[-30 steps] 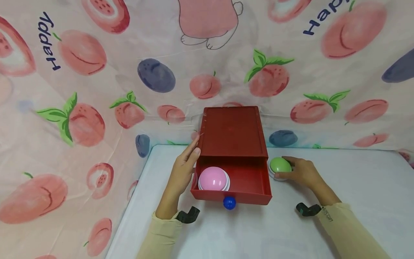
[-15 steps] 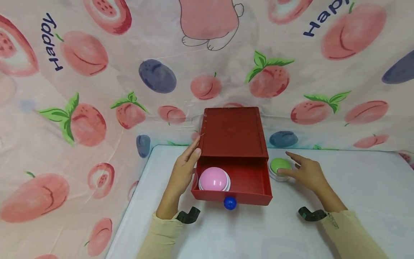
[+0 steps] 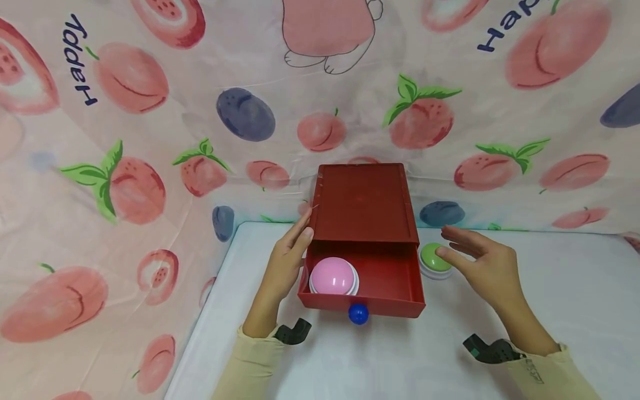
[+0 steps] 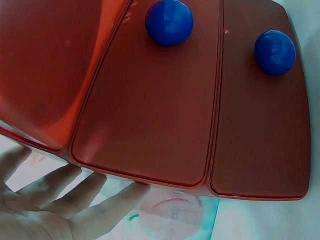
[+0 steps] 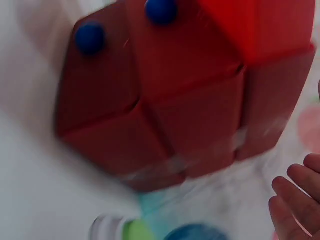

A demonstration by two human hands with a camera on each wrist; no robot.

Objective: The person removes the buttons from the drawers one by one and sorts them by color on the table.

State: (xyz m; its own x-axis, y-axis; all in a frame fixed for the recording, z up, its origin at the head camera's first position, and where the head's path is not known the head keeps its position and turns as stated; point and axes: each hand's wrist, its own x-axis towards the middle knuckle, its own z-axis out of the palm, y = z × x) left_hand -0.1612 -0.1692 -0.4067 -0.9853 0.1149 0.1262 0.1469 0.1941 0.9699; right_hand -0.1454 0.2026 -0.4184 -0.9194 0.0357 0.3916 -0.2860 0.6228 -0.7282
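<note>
A red drawer unit (image 3: 365, 203) stands on the white table with its top drawer (image 3: 390, 275) pulled out. Inside the drawer, at its left, sits a pink dome (image 3: 332, 276) on a round white base. My left hand (image 3: 287, 261) rests its straight fingers against the unit's left side, as the left wrist view also shows. On the table right of the unit is a green dome (image 3: 434, 257) with a white base. Above and right of it, my right hand (image 3: 492, 269) has spread fingers and holds nothing; its thumb overlaps the dome's edge in the head view.
Two lower drawers, each with a blue knob (image 4: 169, 22), are pushed in. The top drawer's blue knob (image 3: 358, 314) points toward me. Behind the unit hangs a fruit-printed cloth (image 3: 270, 66), which meets the back of the white table (image 3: 380, 361).
My right hand has released the green dome, opened its fingers and lifted away to the right. The green dome stays beside the unit. My left hand keeps its place.
</note>
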